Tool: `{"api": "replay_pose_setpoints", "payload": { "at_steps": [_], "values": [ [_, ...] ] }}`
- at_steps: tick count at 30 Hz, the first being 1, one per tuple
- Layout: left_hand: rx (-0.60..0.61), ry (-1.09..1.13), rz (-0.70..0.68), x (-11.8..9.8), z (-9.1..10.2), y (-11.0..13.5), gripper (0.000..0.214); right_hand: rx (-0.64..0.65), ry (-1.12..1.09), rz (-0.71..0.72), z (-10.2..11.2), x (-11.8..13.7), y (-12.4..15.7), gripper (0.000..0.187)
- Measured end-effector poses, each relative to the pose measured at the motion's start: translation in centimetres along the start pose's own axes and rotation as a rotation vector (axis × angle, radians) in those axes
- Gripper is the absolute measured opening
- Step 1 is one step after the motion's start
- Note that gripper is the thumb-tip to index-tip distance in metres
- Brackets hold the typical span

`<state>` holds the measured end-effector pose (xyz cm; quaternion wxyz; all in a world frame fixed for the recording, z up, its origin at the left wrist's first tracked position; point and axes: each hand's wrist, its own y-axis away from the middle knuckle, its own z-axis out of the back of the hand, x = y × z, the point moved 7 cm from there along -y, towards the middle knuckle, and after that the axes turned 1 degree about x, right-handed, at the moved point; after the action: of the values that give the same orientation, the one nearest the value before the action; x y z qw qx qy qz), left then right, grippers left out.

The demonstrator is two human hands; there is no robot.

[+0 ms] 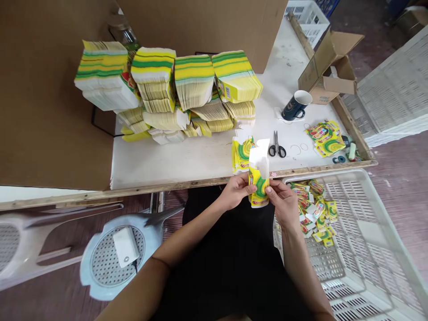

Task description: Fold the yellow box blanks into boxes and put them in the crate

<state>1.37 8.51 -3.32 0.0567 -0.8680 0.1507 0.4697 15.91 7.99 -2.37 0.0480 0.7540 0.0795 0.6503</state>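
A small yellow and green carton (pixel 258 178) stands upright between both hands, just in front of the table's wooden edge, with its white top flaps open. My left hand (pixel 236 191) grips the carton's left side. My right hand (pixel 281 196) pinches its right side. Behind it on the white table (pixel 187 158) lies a short pile of flat cartons (pixel 241 154). Further back, tall stacks of flat carton blanks (pixel 167 89) lean together.
Scissors (pixel 277 147), a dark mug (pixel 296 105), loose flat cartons (pixel 326 138) and an open cardboard box (pixel 329 67) sit on the table's right. A white plastic crate (pixel 361 240) at my right holds several folded cartons (pixel 316 209). A stool (pixel 115 254) with a white device stands at left.
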Motion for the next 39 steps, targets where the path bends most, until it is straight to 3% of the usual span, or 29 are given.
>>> {"api": "replay_pose_setpoints", "payload": {
  "at_steps": [5,8,10,13,17,21,25,28,32,35,37,39],
  "values": [
    [-0.169,-0.185,-0.066,0.1,0.6,0.0,0.055,-0.13,0.108,0.092,0.0,0.4,0.2,0.031],
    [-0.21,-0.251,-0.135,-0.9,0.2,0.6,0.074,-0.159,0.183,0.167,0.2,0.9,0.2,0.028],
    [-0.17,-0.29,-0.137,-1.6,-0.2,0.9,0.08,-0.1,0.231,0.204,0.2,1.4,0.1,0.043],
    [-0.051,-0.34,-0.113,-2.2,-0.6,1.2,0.073,0.042,0.273,0.221,0.3,2.1,-0.3,0.067],
    [0.051,-0.318,-0.058,-2.0,-0.5,1.4,0.055,0.176,0.289,0.176,0.8,2.5,-0.4,0.045],
    [0.093,-0.324,0.037,-0.8,-0.5,1.6,0.052,0.202,0.374,0.108,1.4,2.5,-0.5,0.031],
    [0.113,-0.273,0.095,-0.1,-0.5,1.6,0.08,0.188,0.463,0.181,1.3,3.2,-0.5,0.038],
    [0.181,-0.224,0.138,0.1,-0.9,1.5,0.097,0.105,0.427,0.239,1.4,3.3,-0.8,0.032],
    [0.121,-0.318,0.053,-0.6,-0.7,1.1,0.07,-0.096,0.241,0.217,2.9,3.1,-0.9,0.051],
    [0.091,-0.447,-0.041,-1.1,-0.8,1.1,0.052,0.042,0.261,0.139,2.5,2.9,-0.9,0.054],
    [0.104,-0.501,-0.067,-1.0,-1.0,1.2,0.05,0.171,0.316,0.07,1.8,2.6,-0.8,0.052],
    [0.139,-0.523,-0.06,-0.8,-1.3,1.3,0.053,0.199,0.388,0.053,1.7,2.4,-0.8,0.05]
  ]
}}
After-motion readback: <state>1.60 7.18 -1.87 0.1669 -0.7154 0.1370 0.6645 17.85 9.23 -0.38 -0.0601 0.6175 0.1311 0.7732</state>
